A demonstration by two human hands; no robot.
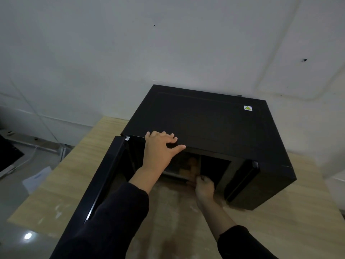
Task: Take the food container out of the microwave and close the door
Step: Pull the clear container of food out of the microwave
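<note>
A light wooden table (61, 186) fills the lower part of the frame. On it, in the middle, sits a black microwave (205, 124). Its door (104, 180) swings wide open toward the lower left. The left hand (160, 148) lies flat on the microwave's top front edge, fingers spread. The right hand (204, 186), lower middle, is curled at the opening, touching the food container (188, 169) inside; how firmly it grips is hard to tell.
</note>
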